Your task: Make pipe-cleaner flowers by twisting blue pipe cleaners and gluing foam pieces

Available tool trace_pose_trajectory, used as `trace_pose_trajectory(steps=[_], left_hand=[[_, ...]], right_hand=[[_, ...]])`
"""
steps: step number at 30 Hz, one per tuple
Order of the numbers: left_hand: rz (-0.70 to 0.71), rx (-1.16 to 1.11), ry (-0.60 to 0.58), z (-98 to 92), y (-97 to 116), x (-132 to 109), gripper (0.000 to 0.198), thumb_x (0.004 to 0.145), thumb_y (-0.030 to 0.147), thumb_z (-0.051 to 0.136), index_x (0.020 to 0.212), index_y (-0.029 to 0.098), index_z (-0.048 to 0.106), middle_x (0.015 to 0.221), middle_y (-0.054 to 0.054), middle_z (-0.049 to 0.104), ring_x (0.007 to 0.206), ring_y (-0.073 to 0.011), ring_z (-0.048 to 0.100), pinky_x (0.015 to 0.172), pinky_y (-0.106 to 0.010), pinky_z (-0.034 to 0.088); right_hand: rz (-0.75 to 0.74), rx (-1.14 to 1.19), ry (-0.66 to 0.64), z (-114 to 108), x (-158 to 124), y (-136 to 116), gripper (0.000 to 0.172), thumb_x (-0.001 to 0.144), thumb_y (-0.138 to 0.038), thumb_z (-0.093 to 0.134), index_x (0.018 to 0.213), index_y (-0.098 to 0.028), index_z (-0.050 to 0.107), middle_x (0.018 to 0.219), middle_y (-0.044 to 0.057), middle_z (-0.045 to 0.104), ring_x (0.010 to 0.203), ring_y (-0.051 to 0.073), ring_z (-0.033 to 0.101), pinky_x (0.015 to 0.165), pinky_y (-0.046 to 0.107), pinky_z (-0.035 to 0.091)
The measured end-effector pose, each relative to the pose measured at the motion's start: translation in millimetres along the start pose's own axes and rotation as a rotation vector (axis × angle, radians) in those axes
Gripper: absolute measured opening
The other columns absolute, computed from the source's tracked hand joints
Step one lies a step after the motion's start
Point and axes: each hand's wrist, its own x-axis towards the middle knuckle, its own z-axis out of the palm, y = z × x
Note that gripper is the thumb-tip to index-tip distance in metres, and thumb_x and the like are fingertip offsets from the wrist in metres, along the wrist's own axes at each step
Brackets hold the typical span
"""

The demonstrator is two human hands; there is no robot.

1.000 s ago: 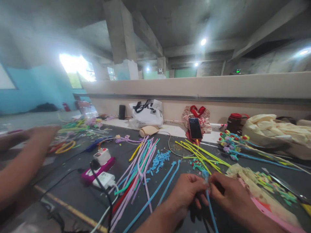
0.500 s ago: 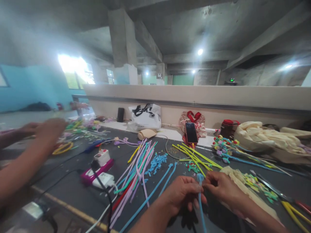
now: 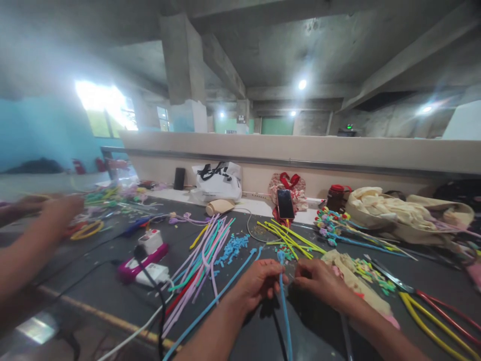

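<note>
Held upright in my left hand (image 3: 265,281) is a blue pipe cleaner (image 3: 285,313), pinched just below its thickened, curled top. My right hand (image 3: 319,278) is a little to the right, apart from the stem, with its fingers curled in; whatever they hold, if anything, is hidden. Left of my left hand lie longer blue pipe cleaners (image 3: 221,296) with bent tips. Just beyond both hands are small red and green cut pieces (image 3: 287,251) and a bunch of yellow pipe cleaners (image 3: 289,238). A beige cloth (image 3: 363,288) lies partly behind my right forearm.
Blue cut pieces (image 3: 233,246) and lilac pipe cleaners (image 3: 205,255) lie to the left, near a purple power strip (image 3: 130,271) with cables. Scissors (image 3: 398,282) lie at right. Behind stand a phone (image 3: 285,204) and a white bag (image 3: 218,183). A co-worker's arm (image 3: 41,240) is at far left.
My right hand has come away from the top of the blue pipe cleaner, which stays in my left hand. The view has turned slightly right; the co-worker's arm sits farther left.
</note>
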Motion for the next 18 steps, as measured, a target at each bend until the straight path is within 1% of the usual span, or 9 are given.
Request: trace_pose_trajectory(steps=[3, 6, 9, 11, 13, 15, 18], left_hand=[[0.016, 0.015, 0.011, -0.6, -0.3, -0.6, 0.018, 0.064, 0.027, 0.060, 0.068, 0.012, 0.052, 0.059, -0.001, 0.061, 0.036, -0.0036, 0.048, 0.030, -0.011, 0.027], [0.026, 0.016, 0.017, 0.4, -0.2, -0.9, 0.019, 0.064, 0.028, 0.061, 0.064, 0.012, 0.050, 0.058, 0.000, 0.061, 0.035, -0.0027, 0.046, 0.030, -0.011, 0.027], [0.038, 0.015, 0.022, 2.1, -0.1, -0.6, 0.021, 0.064, 0.029, 0.062, 0.062, 0.012, 0.049, 0.057, 0.001, 0.060, 0.034, -0.0022, 0.044, 0.029, -0.011, 0.026], [0.035, 0.023, 0.034, 2.9, -0.6, 0.1, 0.022, 0.063, 0.029, 0.062, 0.062, 0.012, 0.048, 0.056, 0.001, 0.059, 0.033, -0.0022, 0.044, 0.029, -0.011, 0.025], [0.031, 0.041, 0.042, 3.3, -1.5, 0.7, 0.022, 0.064, 0.030, 0.062, 0.064, 0.012, 0.049, 0.057, 0.001, 0.059, 0.033, -0.0024, 0.044, 0.028, -0.011, 0.025], [0.033, 0.062, 0.048, 3.8, -2.8, 1.4, 0.022, 0.065, 0.031, 0.060, 0.066, 0.012, 0.049, 0.061, -0.001, 0.061, 0.034, -0.0028, 0.046, 0.028, -0.011, 0.025], [0.034, 0.079, 0.067, 5.1, -4.4, 2.5, 0.022, 0.068, 0.032, 0.058, 0.069, 0.012, 0.049, 0.065, -0.002, 0.062, 0.036, -0.0030, 0.047, 0.027, -0.010, 0.025]], right_hand=[[-0.015, -0.099, 0.001, -1.8, -1.4, -4.7, 0.014, 0.070, -0.024, 0.048, 0.060, -0.015, 0.054, 0.056, -0.003, 0.052, 0.055, 0.011, 0.047, 0.048, 0.020, 0.026], [-0.026, -0.140, 0.017, 0.6, -2.1, -6.2, 0.016, 0.072, -0.026, 0.047, 0.062, -0.016, 0.054, 0.056, -0.003, 0.052, 0.054, 0.010, 0.046, 0.048, 0.020, 0.025], [-0.041, -0.127, 0.027, 5.5, -1.8, -3.9, 0.013, 0.071, -0.023, 0.047, 0.062, -0.016, 0.054, 0.055, -0.003, 0.050, 0.053, 0.009, 0.044, 0.049, 0.020, 0.025], [-0.053, -0.070, 0.045, 7.4, -0.9, -1.7, 0.013, 0.070, -0.023, 0.049, 0.060, -0.016, 0.054, 0.055, -0.004, 0.048, 0.053, 0.009, 0.043, 0.050, 0.020, 0.025], [-0.045, 0.071, 0.084, 7.1, 0.6, 0.3, 0.015, 0.070, -0.025, 0.050, 0.057, -0.016, 0.052, 0.053, -0.005, 0.045, 0.053, 0.009, 0.042, 0.050, 0.020, 0.026], [0.005, 0.326, 0.091, 5.6, 2.2, 1.9, 0.021, 0.072, -0.031, 0.049, 0.058, -0.015, 0.052, 0.050, -0.005, 0.042, 0.048, 0.008, 0.038, 0.047, 0.019, 0.026], [0.089, 0.757, 0.006, 4.0, 3.9, 3.7, 0.030, 0.077, -0.041, 0.045, 0.068, -0.013, 0.055, 0.053, -0.004, 0.044, 0.042, 0.006, 0.034, 0.041, 0.018, 0.024]])
